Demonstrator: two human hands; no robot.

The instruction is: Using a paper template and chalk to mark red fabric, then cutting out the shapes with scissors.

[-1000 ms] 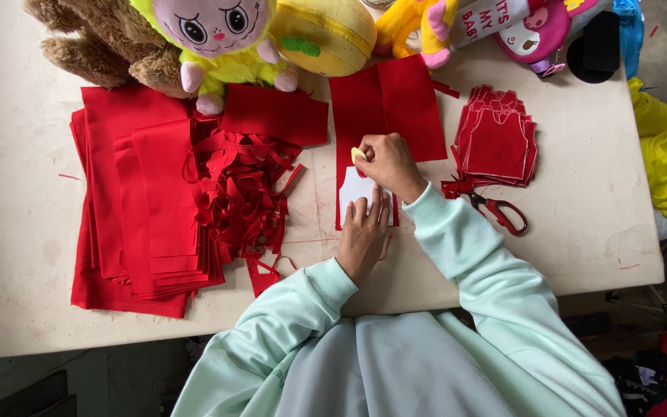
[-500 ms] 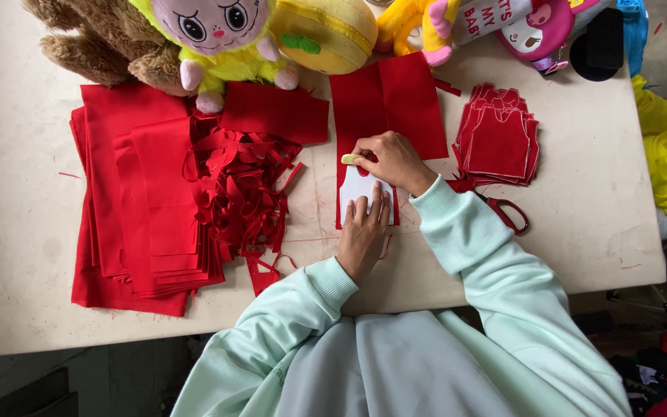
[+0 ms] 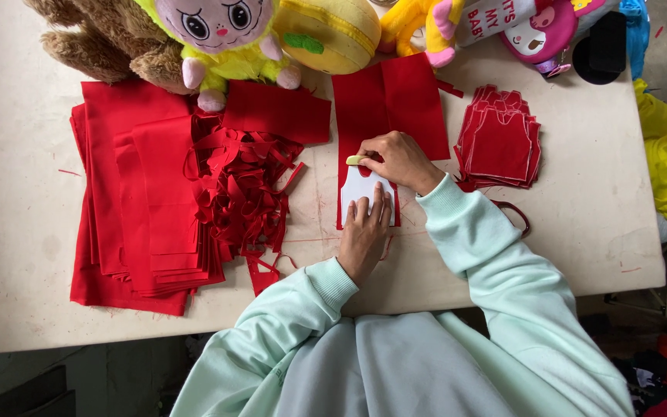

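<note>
White template (image 3: 366, 190), vest-shaped, lying flat on a red strip (image 3: 386, 116) just above the frame's middle. Left hand (image 3: 364, 232) on top of it, fingers flat and spread a little, pinning it down. Right hand (image 3: 399, 161) curled at the template's upper edge, pinching a small yellowish chalk (image 3: 355, 161) against the cloth. Right of that, a stack of cut red vest pieces (image 3: 501, 140). Just below the stack, red scissor handles (image 3: 512, 213) peeking out from behind the mint sleeve. Left of the template, a tangle of red scraps (image 3: 245, 193), then a big pile of red sheets (image 3: 137, 201) further left. Along the top edge, plush toys (image 3: 218, 35) in a row. All on a beige table (image 3: 25, 232).
</note>
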